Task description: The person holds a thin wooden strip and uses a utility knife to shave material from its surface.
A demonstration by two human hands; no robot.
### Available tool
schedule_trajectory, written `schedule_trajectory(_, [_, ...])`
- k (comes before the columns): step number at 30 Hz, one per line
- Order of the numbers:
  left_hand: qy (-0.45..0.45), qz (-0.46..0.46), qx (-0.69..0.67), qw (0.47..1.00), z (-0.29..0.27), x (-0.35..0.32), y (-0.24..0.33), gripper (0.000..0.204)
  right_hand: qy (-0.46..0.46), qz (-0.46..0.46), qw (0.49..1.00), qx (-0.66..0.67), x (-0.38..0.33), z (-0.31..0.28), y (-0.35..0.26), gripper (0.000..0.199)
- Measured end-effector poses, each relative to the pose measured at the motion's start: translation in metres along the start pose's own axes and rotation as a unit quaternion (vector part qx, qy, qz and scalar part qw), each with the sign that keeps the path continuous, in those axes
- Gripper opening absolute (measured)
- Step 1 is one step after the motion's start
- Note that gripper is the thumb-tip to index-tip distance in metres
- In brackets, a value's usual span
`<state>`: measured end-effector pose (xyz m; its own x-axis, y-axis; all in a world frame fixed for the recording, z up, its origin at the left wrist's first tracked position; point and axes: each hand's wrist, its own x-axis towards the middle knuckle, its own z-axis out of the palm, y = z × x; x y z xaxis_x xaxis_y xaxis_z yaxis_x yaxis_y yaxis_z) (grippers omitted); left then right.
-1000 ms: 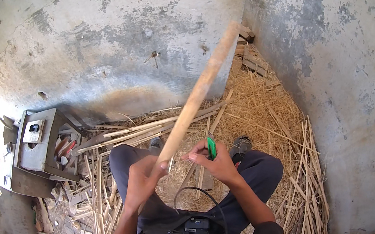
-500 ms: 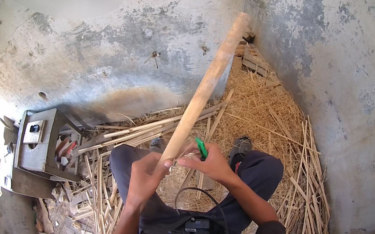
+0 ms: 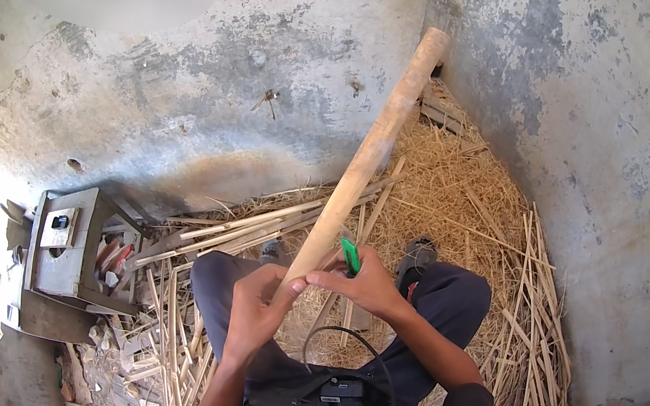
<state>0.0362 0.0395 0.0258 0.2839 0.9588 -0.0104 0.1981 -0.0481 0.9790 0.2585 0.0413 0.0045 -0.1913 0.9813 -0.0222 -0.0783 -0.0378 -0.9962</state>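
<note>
A long, smooth, pale wooden pole (image 3: 374,146) slants up and away in front of me, its far end raised to the right near the wall corner. My left hand (image 3: 256,306) is wrapped round its near end, thumb along the side. Close by, my right hand (image 3: 363,284) holds a small bright green tool (image 3: 349,256) that sticks up between thumb and fingers; its exact kind and working end cannot be made out. The right thumb and fingertips press against the pole just beside my left thumb.
Straw shavings (image 3: 450,182) cover the floor, with thin wooden strips (image 3: 269,224) piled left and more strips (image 3: 538,328) along the right wall. A grey wooden box (image 3: 65,244) with odds and ends stands left. A black cable (image 3: 370,341) loops over my lap.
The pole has swung slightly right at its far end. My right thumb has come up against the pole beside my left hand; the green tool has barely moved.
</note>
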Motion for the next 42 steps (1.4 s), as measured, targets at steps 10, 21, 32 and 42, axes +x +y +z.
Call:
schedule_trajectory(10, [0.005,0.02,-0.001,1.0,-0.003,0.003,-0.004,0.026,-0.003,-0.01,1.0,-0.021,0.001,0.0,0.002,0.019])
schedule_trajectory(21, [0.005,-0.005,-0.022,1.0,-0.001,0.001,0.0,0.024,-0.002,-0.025,0.999,-0.039,0.0,0.005,0.0,0.024])
schedule_trajectory(32, [-0.005,-0.006,-0.033,0.999,0.0,0.003,-0.007,0.023,0.008,-0.048,0.997,-0.057,0.001,0.004,0.002,0.03])
schedule_trajectory(42, [0.104,0.043,-0.073,0.991,-0.025,0.014,0.0,0.023,-0.09,-0.119,0.989,-0.001,-0.003,-0.003,0.02,0.014])
